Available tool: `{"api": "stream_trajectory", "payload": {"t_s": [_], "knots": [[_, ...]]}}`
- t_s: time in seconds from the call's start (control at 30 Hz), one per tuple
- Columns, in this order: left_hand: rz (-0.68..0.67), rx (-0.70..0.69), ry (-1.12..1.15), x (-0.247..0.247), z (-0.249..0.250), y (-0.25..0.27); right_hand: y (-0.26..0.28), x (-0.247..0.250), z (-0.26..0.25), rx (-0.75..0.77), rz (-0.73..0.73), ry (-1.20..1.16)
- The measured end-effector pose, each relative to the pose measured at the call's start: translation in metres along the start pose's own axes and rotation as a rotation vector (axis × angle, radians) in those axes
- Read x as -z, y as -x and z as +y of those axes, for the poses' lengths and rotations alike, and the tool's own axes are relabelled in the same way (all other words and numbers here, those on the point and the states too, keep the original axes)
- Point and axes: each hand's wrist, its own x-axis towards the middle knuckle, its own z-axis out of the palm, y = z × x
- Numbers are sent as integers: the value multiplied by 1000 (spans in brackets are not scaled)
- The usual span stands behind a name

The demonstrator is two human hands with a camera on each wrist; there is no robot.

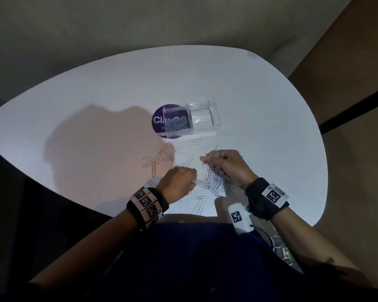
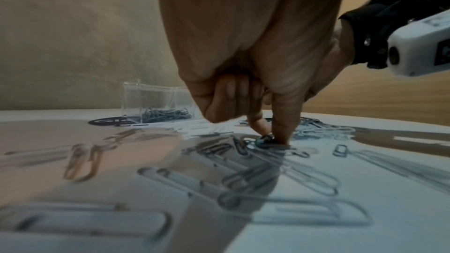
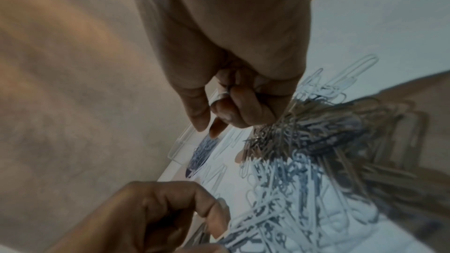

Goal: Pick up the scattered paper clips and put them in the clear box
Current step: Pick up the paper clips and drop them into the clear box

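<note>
With the right hand [image 1: 228, 165] clutching a bunch of clips [image 1: 213, 177], the left hand's [image 1: 179, 182] fingers [image 2: 283, 130] should pinch strays firmly before lifting toward the box [image 1: 191, 120] beyond the fingers.

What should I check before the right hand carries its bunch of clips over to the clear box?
1. Right hand grips a bunch of paper clips: ok.
2. Bunch free of the pile on the table: not ok, clips trail down into the pile.
3. Left hand out of the way: not ok, it pinches clips at the pile's edge.
4. Clear box open on top: ok, as far as the head view shows.
5. Room in the box: ok, clips fill only its left part.
6. Path to the box: ok, only loose clips lie flat between.
</note>
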Motion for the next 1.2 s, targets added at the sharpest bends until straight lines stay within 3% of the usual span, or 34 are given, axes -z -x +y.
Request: {"api": "stream_trajectory", "payload": {"t_s": [0.17,0.37,0.47,0.6,0.73,0.9,1.1,1.2], "knots": [[-48,8,285,10,-15,0,0,5,-11,22,17,39],[-65,158,591,40,-21,4,-1,9,-17,65,22,38],[-108,223,775,48,-18,6,-3,9,-16,112,-61,118],[-93,235,779,47,-20,6,-4,-3,-6,126,-200,331],[-61,196,660,41,-21,5,-7,-11,5,160,-226,413],[-7,223,584,36,-26,5,-5,-6,1,118,-209,332],[3,310,848,38,-33,5,0,6,-3,-16,-211,17],[-80,332,1086,37,-40,6,0,7,0,-52,-209,-216]]}}
